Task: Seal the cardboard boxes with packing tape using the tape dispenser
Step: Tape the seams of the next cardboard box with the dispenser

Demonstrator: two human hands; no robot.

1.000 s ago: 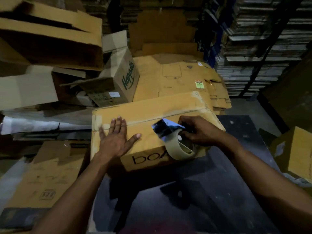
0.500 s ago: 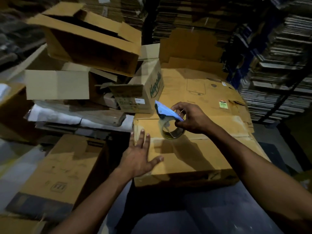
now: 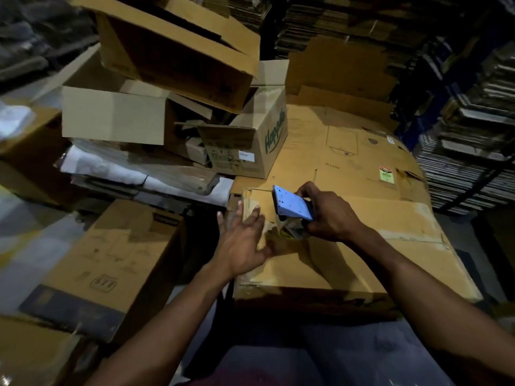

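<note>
A brown cardboard box [image 3: 348, 260] lies in front of me on a dark surface, its flaps closed along a seam. My right hand [image 3: 331, 215] grips a blue tape dispenser [image 3: 292, 208] with a roll of tan tape, held over the box's far left part. My left hand [image 3: 242, 240] lies at the box's left edge with fingers spread straight, palm against the cardboard. Part of the roll is hidden by my right hand.
A "Happilo" box [image 3: 259, 146] and a pile of open cartons [image 3: 172, 51] stand at the back left. Flattened cardboard sheets [image 3: 348, 151] lie behind the box. A closed carton [image 3: 111, 257] sits low on the left. Stacks of flat board [image 3: 468, 135] fill the right.
My right hand has brought the dispenser down and leftward, close to the box top. My left hand has slid along the box's left edge. The camera has moved closer.
</note>
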